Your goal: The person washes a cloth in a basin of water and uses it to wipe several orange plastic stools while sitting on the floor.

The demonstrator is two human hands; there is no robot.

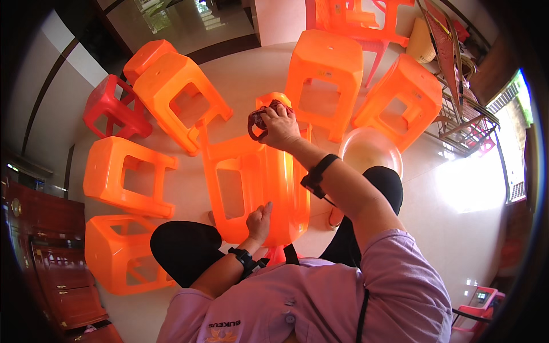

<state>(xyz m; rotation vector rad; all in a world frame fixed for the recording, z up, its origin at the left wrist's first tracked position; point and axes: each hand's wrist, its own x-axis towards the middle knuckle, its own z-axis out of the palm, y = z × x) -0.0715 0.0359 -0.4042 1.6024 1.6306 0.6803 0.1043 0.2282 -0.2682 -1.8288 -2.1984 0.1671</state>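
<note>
An orange plastic stool (276, 184) lies tipped on its side between my knees, its seat end towards me and its legs pointing away. My left hand (258, 223) is curled at the stool's side near the seat end, with the thumb resting along the plastic. At the far leg ends, my right hand (281, 126) grips a bunched dark red cloth (257, 122). The cloth hangs in a loop on the left of the fingers. An orange plastic part (273, 98) shows just behind that hand, and the hand hides where the cloth touches.
A round basin (371, 148) with cloudy liquid stands by my right knee. Several orange stools, including ones at left (128, 176) and far right (401, 98), form an arc around me. A red stool (116, 107) stands far left. Wooden cabinets (60, 261) line the left; a folding chair (454, 85) leans right.
</note>
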